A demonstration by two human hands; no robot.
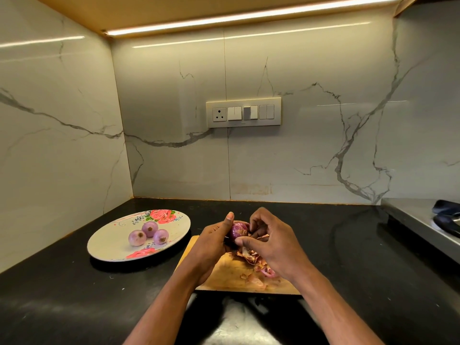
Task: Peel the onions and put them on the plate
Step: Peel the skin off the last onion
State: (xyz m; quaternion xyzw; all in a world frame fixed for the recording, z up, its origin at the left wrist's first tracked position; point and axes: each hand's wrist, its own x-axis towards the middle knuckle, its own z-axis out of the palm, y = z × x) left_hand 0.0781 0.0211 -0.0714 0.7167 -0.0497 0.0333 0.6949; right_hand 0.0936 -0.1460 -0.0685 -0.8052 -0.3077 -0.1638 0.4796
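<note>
Both hands hide much of the onion. Forearms cover part of the board. The frame's right edge cuts off the dark cloth and steel surface.

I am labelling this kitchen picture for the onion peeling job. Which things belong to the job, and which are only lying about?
Belong to the job:
- onion, held in left hand, peeled by right hand
- three peeled onions on the plate
- cutting board
- onion skins

Lying about:
- switch panel
- dark cloth at the right edge
</note>
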